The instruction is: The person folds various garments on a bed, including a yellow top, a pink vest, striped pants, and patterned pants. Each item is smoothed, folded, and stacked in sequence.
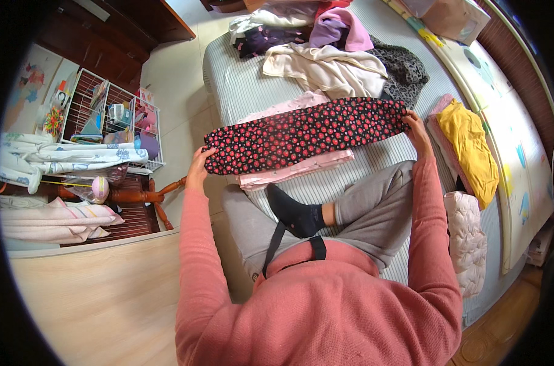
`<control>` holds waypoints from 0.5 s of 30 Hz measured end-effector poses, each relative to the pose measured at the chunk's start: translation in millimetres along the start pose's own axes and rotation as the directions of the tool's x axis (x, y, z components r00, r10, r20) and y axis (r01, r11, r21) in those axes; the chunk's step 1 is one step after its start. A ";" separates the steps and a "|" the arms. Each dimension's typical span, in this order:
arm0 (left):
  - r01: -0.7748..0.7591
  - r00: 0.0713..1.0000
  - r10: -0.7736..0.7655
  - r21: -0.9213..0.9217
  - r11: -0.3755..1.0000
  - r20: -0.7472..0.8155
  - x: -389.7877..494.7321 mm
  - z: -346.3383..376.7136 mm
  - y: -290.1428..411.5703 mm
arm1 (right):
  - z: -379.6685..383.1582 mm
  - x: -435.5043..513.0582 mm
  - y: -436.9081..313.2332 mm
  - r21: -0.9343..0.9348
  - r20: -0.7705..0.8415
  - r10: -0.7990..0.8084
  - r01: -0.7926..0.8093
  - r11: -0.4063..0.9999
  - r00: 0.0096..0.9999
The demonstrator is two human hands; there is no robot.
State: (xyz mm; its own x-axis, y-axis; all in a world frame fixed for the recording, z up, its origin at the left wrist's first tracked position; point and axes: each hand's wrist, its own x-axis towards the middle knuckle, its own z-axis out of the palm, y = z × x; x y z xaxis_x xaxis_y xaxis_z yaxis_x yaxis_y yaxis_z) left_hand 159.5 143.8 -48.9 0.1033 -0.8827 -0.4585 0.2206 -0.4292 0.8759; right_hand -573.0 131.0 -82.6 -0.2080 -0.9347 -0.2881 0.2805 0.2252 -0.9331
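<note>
Stretched between my two hands is a long folded piece of black fabric with a red floral print (299,135). My left hand (200,162) grips its left end, the thumb lying on top. At the opposite end, my right hand (416,130) pinches the right edge. Under the black fabric lies a folded pale pink cloth (299,168), showing along both long sides. Both pieces are over the striped bedsheet (373,160), in front of my crossed legs.
A heap of clothes holds a cream garment (325,66), a purple-and-pink garment (343,29) and a grey leopard-print one (400,68). At right lie a folded yellow garment (469,146) and a quilted pale pink item (464,242). A white wire rack (133,123) stands at left.
</note>
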 end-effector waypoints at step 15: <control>-0.115 0.993 0.114 0.053 0.992 0.028 -26.5 16.9 24.7 | 17.7 -5.0 -3.7 -0.131 0.095 0.212 -0.199 0.971 0.973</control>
State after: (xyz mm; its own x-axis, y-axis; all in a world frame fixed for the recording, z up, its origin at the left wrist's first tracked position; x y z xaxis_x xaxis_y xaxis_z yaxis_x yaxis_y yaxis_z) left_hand 145.8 153.3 -12.6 0.1002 -0.9309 -0.3511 0.1558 -0.3339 0.9296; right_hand -556.4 130.0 -73.9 -0.0541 -0.8876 -0.4575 0.1914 0.4404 -0.8772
